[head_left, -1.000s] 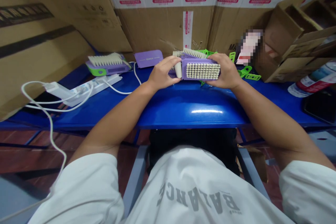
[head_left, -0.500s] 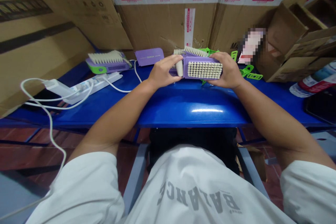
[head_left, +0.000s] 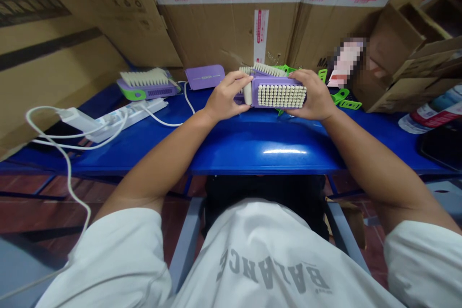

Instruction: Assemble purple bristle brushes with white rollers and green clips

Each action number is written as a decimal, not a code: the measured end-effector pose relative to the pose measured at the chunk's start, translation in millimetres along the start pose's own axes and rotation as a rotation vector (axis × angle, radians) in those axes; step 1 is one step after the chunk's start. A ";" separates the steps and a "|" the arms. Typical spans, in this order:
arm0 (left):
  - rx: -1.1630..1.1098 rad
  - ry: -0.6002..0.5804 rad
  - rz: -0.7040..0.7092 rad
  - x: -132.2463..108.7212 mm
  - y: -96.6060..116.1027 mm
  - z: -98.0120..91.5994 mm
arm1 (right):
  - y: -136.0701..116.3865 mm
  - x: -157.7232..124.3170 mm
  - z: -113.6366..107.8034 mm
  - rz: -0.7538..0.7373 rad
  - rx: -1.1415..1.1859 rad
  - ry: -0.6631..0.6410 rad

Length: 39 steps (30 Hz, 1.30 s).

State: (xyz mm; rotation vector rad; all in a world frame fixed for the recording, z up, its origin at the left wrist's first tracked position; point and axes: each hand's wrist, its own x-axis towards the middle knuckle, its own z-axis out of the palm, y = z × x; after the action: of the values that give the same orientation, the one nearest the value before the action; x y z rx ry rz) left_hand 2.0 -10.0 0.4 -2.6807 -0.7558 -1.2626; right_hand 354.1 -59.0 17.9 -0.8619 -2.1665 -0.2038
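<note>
My right hand [head_left: 313, 96] grips the end of a purple brush [head_left: 279, 95], whose dense cream bristle tufts face me. My left hand [head_left: 226, 96] has its fingers around a tapered cream piece [head_left: 247, 94] at the brush's left end. Directly behind them lies a second bristle row [head_left: 264, 69], partly hidden by the brush. Green plastic clips [head_left: 341, 97] lie just right of my right hand. Farther left stands a purple-and-green brush [head_left: 144, 79], apart from both hands, beside a flat purple card [head_left: 205, 77].
The blue table [head_left: 263, 144] holds a white power strip [head_left: 126, 122] with a charger [head_left: 74, 118] and white cables at left. Cardboard boxes [head_left: 224, 24] stand along the back. A bottle [head_left: 429, 115] and a black flat object [head_left: 442, 144] lie at right.
Both hands and the purple brush have shifted slightly up and to the right in view. The grip looks unchanged.
</note>
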 end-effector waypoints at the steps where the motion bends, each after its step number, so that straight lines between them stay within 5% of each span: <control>1: 0.000 0.000 -0.002 0.6 0.3 -0.6 | 0.2 0.0 -0.1 -0.001 0.000 0.001; 39: -0.012 0.043 0.031 -3.7 4.5 -1.0 | 9.0 -3.9 5.9 -0.081 0.007 0.071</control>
State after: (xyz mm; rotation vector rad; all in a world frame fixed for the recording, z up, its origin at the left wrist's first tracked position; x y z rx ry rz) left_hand 1.4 -15.7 -1.1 -2.6547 -0.7010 -1.3169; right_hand 358.1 -51.9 9.8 -0.7521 -2.1365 -0.2629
